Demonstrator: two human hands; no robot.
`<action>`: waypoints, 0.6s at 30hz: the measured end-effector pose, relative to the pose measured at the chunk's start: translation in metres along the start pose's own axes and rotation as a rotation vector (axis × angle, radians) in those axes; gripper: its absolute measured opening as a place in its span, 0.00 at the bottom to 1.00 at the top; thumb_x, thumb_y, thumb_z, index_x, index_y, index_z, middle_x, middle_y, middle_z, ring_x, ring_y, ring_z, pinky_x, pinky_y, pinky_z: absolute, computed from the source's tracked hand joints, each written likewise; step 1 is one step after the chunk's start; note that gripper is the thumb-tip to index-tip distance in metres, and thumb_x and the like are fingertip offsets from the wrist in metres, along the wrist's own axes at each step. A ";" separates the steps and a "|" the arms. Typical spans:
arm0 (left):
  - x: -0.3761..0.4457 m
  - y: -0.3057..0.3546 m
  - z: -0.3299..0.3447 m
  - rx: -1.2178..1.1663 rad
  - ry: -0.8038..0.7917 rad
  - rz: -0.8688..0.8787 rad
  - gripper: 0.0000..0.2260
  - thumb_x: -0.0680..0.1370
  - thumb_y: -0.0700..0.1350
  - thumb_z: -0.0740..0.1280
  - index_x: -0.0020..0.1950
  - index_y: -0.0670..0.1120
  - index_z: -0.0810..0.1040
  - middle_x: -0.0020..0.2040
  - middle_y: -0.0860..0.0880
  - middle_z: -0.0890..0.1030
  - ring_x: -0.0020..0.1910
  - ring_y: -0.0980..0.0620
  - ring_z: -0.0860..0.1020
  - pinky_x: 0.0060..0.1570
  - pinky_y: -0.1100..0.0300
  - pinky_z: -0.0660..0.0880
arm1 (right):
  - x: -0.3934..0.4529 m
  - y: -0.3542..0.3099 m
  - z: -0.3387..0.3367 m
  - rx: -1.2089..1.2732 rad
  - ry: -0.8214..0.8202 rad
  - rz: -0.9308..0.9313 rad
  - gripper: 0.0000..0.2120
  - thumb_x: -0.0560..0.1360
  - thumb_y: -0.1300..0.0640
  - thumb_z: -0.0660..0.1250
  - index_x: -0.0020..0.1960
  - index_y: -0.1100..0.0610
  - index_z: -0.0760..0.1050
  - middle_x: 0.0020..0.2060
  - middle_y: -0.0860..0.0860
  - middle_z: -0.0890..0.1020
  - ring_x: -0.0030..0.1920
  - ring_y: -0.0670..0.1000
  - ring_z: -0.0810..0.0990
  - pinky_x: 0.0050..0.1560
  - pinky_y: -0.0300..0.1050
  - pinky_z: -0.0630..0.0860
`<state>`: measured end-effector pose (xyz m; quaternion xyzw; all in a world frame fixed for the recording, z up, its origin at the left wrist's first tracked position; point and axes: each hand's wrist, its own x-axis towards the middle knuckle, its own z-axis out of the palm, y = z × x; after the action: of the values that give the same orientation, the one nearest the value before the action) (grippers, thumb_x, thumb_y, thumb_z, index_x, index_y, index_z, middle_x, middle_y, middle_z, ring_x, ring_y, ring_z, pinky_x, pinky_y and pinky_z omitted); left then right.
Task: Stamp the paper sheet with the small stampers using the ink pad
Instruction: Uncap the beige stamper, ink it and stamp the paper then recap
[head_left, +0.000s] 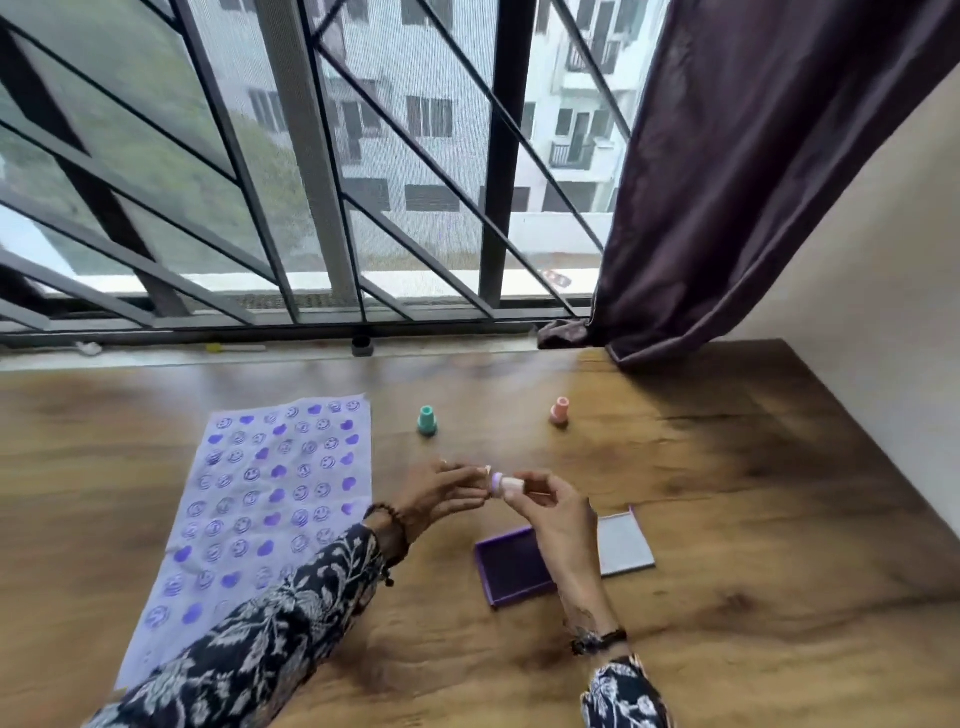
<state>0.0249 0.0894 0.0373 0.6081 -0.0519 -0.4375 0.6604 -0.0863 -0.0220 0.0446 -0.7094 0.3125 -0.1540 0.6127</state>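
Both hands meet above the brown wooden table (727, 493), holding one small stamper with a pale body and a purple end (503, 484) lying on its side. The right hand (556, 514) pinches the pale body with its fingers closed round it, and the left hand (441, 493) has its fingertips on the purple end, maybe to pull off a cap or check the face; I cannot tell which. The open purple square ink pad (511, 569) lies just below the right hand, with its lid folded out beside it. The pale purple paper sheet (270, 499), nearly full of smiley and heart prints, lies to the left. A small green stamper (427, 420) and a small pink stamper (560, 411) stand farther back. To do this well, turn the stamper face down, press it flat on the pad, then find a bare spot low on the sheet and push straight down
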 end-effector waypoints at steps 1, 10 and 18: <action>0.000 0.000 0.001 -0.011 0.002 -0.004 0.08 0.77 0.35 0.60 0.42 0.41 0.77 0.26 0.49 0.83 0.27 0.57 0.81 0.33 0.69 0.80 | 0.002 -0.001 0.000 -0.015 0.002 -0.027 0.07 0.66 0.58 0.74 0.38 0.48 0.79 0.38 0.47 0.85 0.41 0.45 0.82 0.44 0.38 0.76; 0.007 0.007 -0.001 -0.172 -0.029 -0.055 0.07 0.75 0.33 0.61 0.42 0.39 0.78 0.30 0.47 0.85 0.32 0.55 0.83 0.37 0.69 0.80 | 0.020 -0.005 -0.004 -0.062 -0.026 -0.102 0.10 0.64 0.64 0.75 0.42 0.51 0.81 0.37 0.48 0.84 0.39 0.43 0.82 0.39 0.26 0.74; 0.021 0.002 0.000 -0.320 0.027 -0.029 0.06 0.75 0.33 0.62 0.44 0.38 0.78 0.32 0.45 0.85 0.33 0.54 0.84 0.36 0.68 0.81 | 0.058 -0.015 -0.005 0.050 -0.194 0.005 0.10 0.66 0.67 0.72 0.46 0.61 0.82 0.39 0.56 0.84 0.39 0.47 0.81 0.41 0.34 0.79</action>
<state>0.0389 0.0759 0.0287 0.5016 0.0363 -0.4414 0.7431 -0.0413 -0.0618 0.0509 -0.7048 0.2495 -0.0907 0.6579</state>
